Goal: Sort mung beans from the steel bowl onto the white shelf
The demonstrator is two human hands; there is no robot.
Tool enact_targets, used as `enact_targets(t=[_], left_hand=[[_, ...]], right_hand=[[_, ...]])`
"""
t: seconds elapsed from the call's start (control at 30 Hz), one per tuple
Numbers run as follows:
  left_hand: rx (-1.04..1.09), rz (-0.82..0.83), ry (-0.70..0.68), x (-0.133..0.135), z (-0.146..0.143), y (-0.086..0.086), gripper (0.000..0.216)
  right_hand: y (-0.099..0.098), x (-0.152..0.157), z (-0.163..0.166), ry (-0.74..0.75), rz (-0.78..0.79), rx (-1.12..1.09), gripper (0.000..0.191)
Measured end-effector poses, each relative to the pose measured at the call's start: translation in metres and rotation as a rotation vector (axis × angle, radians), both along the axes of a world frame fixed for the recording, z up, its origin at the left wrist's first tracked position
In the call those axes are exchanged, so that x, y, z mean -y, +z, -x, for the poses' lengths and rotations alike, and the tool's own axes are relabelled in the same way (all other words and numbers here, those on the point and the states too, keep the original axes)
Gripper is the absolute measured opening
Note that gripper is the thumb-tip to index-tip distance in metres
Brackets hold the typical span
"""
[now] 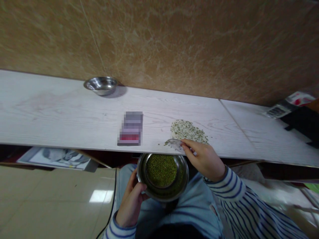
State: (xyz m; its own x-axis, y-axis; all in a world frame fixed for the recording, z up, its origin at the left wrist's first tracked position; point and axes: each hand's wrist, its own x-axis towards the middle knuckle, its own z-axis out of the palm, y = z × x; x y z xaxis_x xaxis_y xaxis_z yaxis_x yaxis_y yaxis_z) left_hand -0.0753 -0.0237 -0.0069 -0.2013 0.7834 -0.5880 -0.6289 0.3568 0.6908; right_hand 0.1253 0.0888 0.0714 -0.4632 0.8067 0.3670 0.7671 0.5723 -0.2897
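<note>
My left hand (pixel 136 196) grips the left rim of a steel bowl (pixel 183 186), thumb over the edge. Held below the counter's front edge, above my lap, this bowl contains many small green beans (pixel 161 170) that look like mung beans. Over the counter's edge, my right hand (pixel 203 157) pinches a thin, see-through curved piece (pixel 174 143), perhaps a spoon; its exact kind is unclear. A few green beans lie by its left end. Just beyond it spreads a flat pile of white grains mixed with green beans (pixel 188 130), partly hidden by my right hand.
A second steel bowl (pixel 101 87) stands near the wall on the white wood-grain counter (pixel 54 109). A blurred-out phone-shaped object (pixel 131 128) lies left of the pile. Black items and a packet (pixel 299 98) sit far right. Below the counter is an open drawer (pixel 57 159).
</note>
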Motion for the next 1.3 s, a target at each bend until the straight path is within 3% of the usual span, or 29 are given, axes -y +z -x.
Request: enact_targets(t=[0.6,0.77,1.07,1.3], left_hand=[[0.029,-0.026,-0.033,-0.002,0.003,0.002,0.054],[0.015,-0.024,-0.032,-0.003,0.003,0.006,0.054],[0.013,-0.013,-0.03,-0.006,0.001,0.005,0.057],[0.01,-0.014,-0.04,-0.002,-0.003,0.005,0.056]], right_hand=[[0.0,-0.007,0.027,0.049,0.039,0.019,0.029],[0.004,-0.006,0.032,0.117,0.094,0.048,0.028],[0.013,0.01,0.024,0.316,0.059,0.042,0.026],[0.011,0.013,-0.003,0.083,-0.056,-0.031,0.024]])
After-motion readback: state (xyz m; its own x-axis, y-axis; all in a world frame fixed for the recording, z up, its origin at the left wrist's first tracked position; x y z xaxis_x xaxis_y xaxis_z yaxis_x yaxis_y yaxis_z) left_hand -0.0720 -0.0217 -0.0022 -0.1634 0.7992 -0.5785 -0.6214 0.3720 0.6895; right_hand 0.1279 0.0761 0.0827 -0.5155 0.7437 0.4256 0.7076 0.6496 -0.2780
